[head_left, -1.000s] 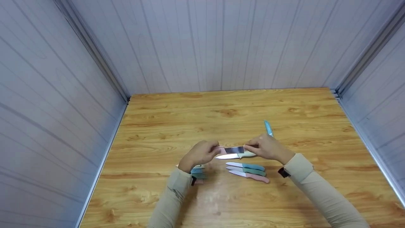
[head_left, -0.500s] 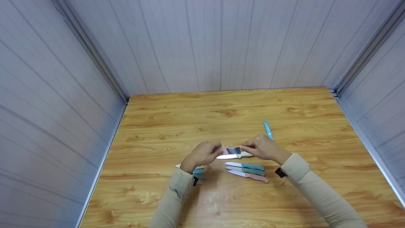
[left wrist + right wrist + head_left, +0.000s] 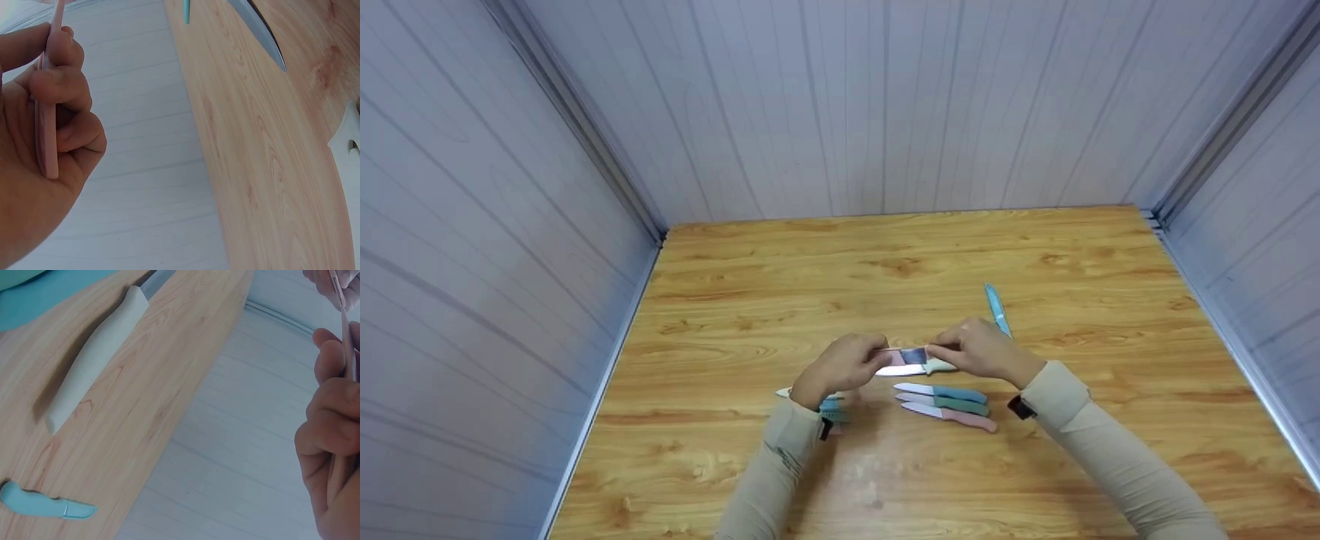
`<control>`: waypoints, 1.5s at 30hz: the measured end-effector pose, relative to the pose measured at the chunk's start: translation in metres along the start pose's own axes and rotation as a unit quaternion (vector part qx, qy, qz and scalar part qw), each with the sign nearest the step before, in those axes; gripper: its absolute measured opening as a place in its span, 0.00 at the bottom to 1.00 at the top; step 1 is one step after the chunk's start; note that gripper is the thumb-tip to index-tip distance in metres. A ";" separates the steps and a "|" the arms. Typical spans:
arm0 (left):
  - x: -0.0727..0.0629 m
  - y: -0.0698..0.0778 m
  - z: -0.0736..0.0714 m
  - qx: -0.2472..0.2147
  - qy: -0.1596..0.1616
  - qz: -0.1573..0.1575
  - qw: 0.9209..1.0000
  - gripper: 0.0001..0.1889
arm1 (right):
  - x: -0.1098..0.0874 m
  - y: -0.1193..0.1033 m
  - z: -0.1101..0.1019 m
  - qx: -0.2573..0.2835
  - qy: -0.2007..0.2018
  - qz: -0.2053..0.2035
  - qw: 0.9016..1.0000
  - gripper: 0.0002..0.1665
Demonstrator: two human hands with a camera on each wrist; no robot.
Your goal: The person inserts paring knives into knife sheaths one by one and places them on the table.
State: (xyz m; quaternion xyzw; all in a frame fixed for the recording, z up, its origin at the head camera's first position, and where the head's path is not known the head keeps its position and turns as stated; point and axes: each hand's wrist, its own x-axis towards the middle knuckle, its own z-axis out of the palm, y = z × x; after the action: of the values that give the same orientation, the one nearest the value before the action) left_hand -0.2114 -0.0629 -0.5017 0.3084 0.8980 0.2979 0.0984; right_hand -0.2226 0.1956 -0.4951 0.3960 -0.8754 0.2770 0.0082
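Observation:
In the head view, my left hand grips a pink blade sheath in curled fingers. My right hand holds the handle of a pink knife, whose broad shiny blade runs partly inside that sheath. The left wrist view shows the sheath edge-on against the palm. Fingers wrap the pink handle in the right wrist view. Just below both hands lies a white-handled knife, its handle partly covered by my right hand in the head view.
Three small knives with blue, green and pink handles lie side by side. Coloured sheaths sit partly hidden under my left wrist. Beyond my right hand lies a turquoise knife in its sheath. Panel walls surround the wooden table.
My right hand has moved a little left, towards my left hand. Less of the blade shows between them as it has slid further into the pink sheath.

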 end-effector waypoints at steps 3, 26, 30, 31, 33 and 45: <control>0.001 0.000 0.000 -0.002 0.000 0.000 1.000 0.13 | 0.001 0.001 0.001 -0.004 0.008 -0.007 1.000 0.18; 0.001 0.001 0.002 0.007 0.006 0.004 1.000 0.13 | 0.005 -0.002 0.005 -0.009 0.006 0.003 1.000 0.14; 0.002 0.001 0.003 0.004 0.006 0.000 1.000 0.13 | 0.007 -0.002 0.005 -0.011 0.003 0.000 1.000 0.13; 0.002 0.002 0.003 0.005 0.006 0.000 1.000 0.13 | 0.007 -0.002 0.006 -0.011 0.002 0.000 1.000 0.13; 0.002 0.001 0.004 0.004 0.006 0.000 1.000 0.13 | 0.007 -0.002 0.006 -0.010 0.000 0.000 1.000 0.14; 0.003 0.002 0.004 0.007 0.010 0.013 1.000 0.13 | 0.012 -0.004 0.004 0.004 -0.005 -0.011 1.000 0.15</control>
State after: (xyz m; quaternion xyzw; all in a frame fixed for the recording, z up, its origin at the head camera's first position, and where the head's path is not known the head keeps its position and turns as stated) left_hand -0.2110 -0.0578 -0.5038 0.3174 0.8971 0.2961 0.0831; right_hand -0.2268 0.1831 -0.4942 0.4073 -0.8698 0.2785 0.0048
